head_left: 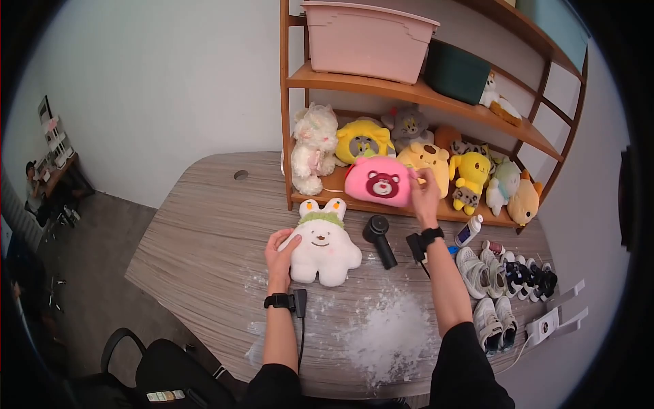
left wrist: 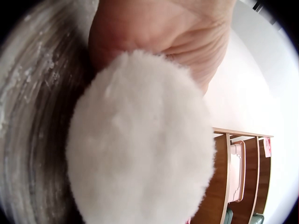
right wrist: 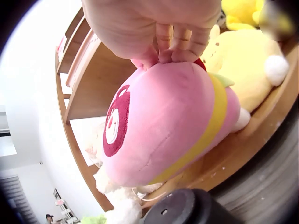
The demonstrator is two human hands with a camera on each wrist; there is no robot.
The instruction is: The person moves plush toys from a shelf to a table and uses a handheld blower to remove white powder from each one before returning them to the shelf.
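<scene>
In the head view my left hand [head_left: 278, 258] grips the side of a white plush toy [head_left: 323, 255] with a smiling face, a green collar and orange marks on its ears. It stands upright at the table's middle. White fur fills much of the left wrist view, below the palm [left wrist: 159, 28]. My right hand [head_left: 425, 198] pinches the upper right end of a pink plush cushion [head_left: 361, 180] bearing a dark red bear face, at the front of the lowest shelf. The right wrist view shows bent fingers [right wrist: 182, 55] on its top and a yellow stripe around it.
Several plush toys, including a yellow one [head_left: 470, 174], fill the lower shelf. A black handheld device [head_left: 381, 240] lies between my arms, near spilled white powder [head_left: 392, 334]. Shoes [head_left: 487, 324], a white bottle [head_left: 469, 230] and a white router [head_left: 543, 327] line the right side.
</scene>
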